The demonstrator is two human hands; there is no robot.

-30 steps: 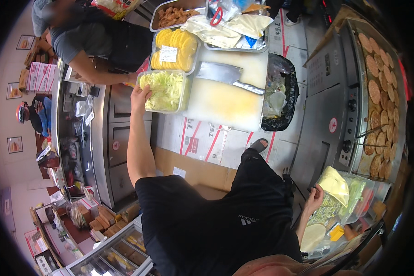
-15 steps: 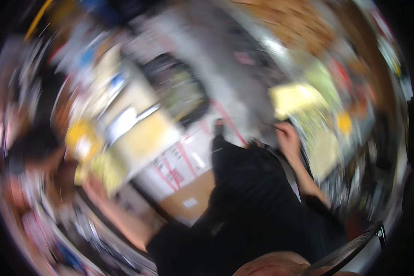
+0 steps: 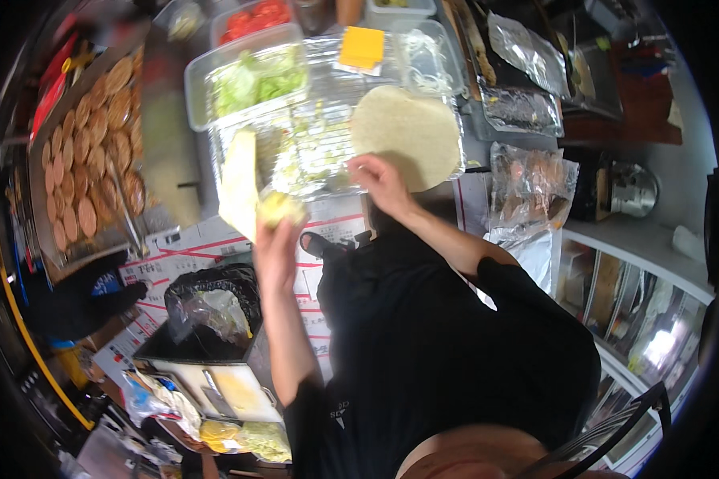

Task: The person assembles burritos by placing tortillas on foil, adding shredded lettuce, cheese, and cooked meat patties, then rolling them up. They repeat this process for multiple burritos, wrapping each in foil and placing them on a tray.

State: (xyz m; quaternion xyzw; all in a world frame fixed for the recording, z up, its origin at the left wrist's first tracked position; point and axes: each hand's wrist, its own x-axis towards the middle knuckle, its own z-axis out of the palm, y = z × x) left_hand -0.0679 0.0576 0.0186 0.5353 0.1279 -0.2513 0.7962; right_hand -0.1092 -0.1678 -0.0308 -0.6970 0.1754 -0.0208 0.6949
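Observation:
My left hand point(image 3: 273, 243) is raised in front of the counter, closed on a clump of pale yellow-green shredded lettuce point(image 3: 280, 209). A pale cream sheet point(image 3: 240, 182) stands just left of the clump; I cannot tell whether the hand holds it too. My right hand point(image 3: 379, 180) rests its fingers on the near edge of a round flat tortilla point(image 3: 411, 128). The tortilla lies on a foil sheet point(image 3: 311, 148) strewn with lettuce scraps.
Behind the foil stand a clear tub of lettuce point(image 3: 256, 80), a tub of tomato pieces point(image 3: 256, 16), an orange cheese slice point(image 3: 362, 46) and sliced onion point(image 3: 427, 68). A tray of browned patties point(image 3: 88, 152) is at left. A black-lined bin point(image 3: 212, 307) and a cutting board point(image 3: 228, 391) sit lower left.
The view has swung from the cutting-board counter to the foil-covered one. My left hand left the lettuce tub there and now holds a clump. My right hand is on the tortilla.

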